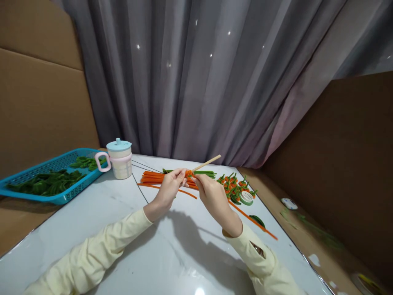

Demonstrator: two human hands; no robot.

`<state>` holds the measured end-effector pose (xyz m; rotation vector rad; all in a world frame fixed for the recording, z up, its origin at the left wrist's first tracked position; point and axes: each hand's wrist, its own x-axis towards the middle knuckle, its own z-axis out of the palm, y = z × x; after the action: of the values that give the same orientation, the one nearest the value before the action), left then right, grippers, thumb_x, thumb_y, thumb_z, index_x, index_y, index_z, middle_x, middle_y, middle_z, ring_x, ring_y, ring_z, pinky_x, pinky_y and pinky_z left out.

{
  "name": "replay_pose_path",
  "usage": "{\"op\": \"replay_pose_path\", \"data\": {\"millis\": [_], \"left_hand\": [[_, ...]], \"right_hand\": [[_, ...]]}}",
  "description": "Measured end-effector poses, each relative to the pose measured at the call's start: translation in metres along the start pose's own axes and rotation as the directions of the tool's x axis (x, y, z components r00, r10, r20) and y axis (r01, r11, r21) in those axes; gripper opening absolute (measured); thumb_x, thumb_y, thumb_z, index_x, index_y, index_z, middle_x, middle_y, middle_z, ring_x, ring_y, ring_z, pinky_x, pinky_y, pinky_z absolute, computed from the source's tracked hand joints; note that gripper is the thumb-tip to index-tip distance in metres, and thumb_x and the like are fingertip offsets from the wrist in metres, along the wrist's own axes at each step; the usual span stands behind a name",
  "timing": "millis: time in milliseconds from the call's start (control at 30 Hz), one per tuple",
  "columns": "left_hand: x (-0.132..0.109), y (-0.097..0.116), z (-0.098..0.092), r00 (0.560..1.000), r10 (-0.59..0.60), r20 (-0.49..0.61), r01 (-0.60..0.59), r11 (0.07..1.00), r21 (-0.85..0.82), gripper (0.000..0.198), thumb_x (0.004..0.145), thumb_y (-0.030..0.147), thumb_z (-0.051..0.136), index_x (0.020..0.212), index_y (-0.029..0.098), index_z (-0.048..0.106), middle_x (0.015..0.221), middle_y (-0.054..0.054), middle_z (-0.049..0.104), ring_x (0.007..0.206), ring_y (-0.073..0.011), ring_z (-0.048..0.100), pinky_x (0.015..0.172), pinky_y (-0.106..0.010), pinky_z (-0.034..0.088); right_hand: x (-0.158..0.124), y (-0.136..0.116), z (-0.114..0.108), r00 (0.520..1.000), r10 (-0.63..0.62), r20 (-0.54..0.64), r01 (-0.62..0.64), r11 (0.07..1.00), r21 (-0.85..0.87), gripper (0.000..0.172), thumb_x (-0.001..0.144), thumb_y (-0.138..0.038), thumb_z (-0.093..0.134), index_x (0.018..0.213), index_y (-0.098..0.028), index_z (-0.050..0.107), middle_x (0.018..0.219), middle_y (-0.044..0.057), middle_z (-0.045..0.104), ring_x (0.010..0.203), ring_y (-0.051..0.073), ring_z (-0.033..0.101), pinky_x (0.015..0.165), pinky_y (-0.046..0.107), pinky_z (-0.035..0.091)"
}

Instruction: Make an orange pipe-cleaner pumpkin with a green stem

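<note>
My left hand (170, 189) and my right hand (211, 194) meet above the white table (123, 229), both closed in a pinch. Between their fingertips is a small orange coil (189, 173) wound on a thin wooden stick (206, 163), which slants up to the right. The right hand grips the stick, the left pinches the orange coil. Behind the hands lies a bundle of orange strips (153, 178) with some green strips (202, 173). Small finished orange-and-green pieces (233, 185) lie to the right.
A blue basket (33, 196) of green leaf shapes sits at the left. A white cup with a pale blue lid (119, 159) stands beside it. A roll of green tape (246, 198) and a long orange strip (254, 221) lie at the right. Grey curtain behind.
</note>
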<state>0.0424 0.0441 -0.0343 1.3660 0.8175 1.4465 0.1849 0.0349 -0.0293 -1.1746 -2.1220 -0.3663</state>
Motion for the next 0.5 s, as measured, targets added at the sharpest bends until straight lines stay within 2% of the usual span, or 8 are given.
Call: {"op": "replay_pose_path", "data": {"millis": [100,200,267,333,400,500], "left_hand": [[-0.004,-0.002,0.001,0.994,0.109,-0.02,-0.105,0.983,0.148,0.028,0.09,0.038,0.049,0.083,0.014,0.063,0.058,0.003,0.044,0.056,-0.0104,0.042,0.055,-0.021,0.038],[-0.008,-0.006,0.0,0.964,0.264,0.036,-0.259,0.897,0.358,0.028,0.092,0.034,0.046,0.096,0.016,0.067,0.062,0.002,0.053,0.058,-0.0118,0.048,0.055,-0.021,0.04],[-0.009,-0.008,0.0,0.919,0.379,0.112,-0.387,0.809,0.442,0.026,0.092,0.03,0.046,0.1,0.018,0.067,0.07,-0.001,0.061,0.062,-0.0132,0.054,0.059,-0.022,0.044],[-0.01,-0.007,-0.002,0.854,0.485,0.187,-0.51,0.715,0.478,0.025,0.093,0.025,0.044,0.102,0.018,0.066,0.08,-0.003,0.067,0.069,-0.0146,0.06,0.065,-0.024,0.047],[-0.01,-0.005,-0.003,0.798,0.55,0.247,-0.591,0.632,0.501,0.024,0.094,0.02,0.042,0.103,0.019,0.063,0.088,-0.004,0.069,0.074,-0.0149,0.062,0.069,-0.024,0.049],[-0.009,-0.003,-0.006,0.721,0.618,0.313,-0.669,0.5,0.55,0.021,0.094,0.015,0.041,0.103,0.018,0.06,0.087,-0.005,0.067,0.077,-0.0152,0.062,0.07,-0.025,0.05]], "right_hand": [[0.0,0.002,-0.001,0.997,-0.001,0.073,-0.004,0.997,0.072,0.022,0.091,-0.011,0.039,0.079,-0.018,0.056,0.07,0.003,0.064,0.057,0.015,0.057,0.054,0.024,0.036],[-0.002,0.005,-0.009,0.994,-0.045,0.1,0.033,0.993,0.116,0.021,0.086,-0.005,0.04,0.078,-0.018,0.054,0.069,0.003,0.063,0.057,0.015,0.057,0.053,0.023,0.036],[-0.002,0.008,-0.015,0.991,-0.088,0.101,0.073,0.987,0.146,0.021,0.084,-0.003,0.04,0.081,-0.018,0.055,0.069,0.003,0.064,0.058,0.015,0.057,0.053,0.022,0.036],[-0.002,0.01,-0.021,0.985,-0.134,0.11,0.116,0.98,0.161,0.022,0.083,-0.002,0.04,0.085,-0.017,0.056,0.07,0.003,0.065,0.058,0.014,0.058,0.054,0.021,0.036],[-0.001,0.011,-0.026,0.977,-0.164,0.136,0.141,0.977,0.161,0.023,0.083,-0.002,0.041,0.087,-0.017,0.058,0.071,0.003,0.066,0.058,0.014,0.058,0.053,0.021,0.035],[0.001,0.009,-0.034,0.97,-0.15,0.19,0.126,0.983,0.131,0.023,0.083,-0.003,0.044,0.088,-0.018,0.06,0.073,0.002,0.068,0.06,0.014,0.06,0.053,0.021,0.035]]}}
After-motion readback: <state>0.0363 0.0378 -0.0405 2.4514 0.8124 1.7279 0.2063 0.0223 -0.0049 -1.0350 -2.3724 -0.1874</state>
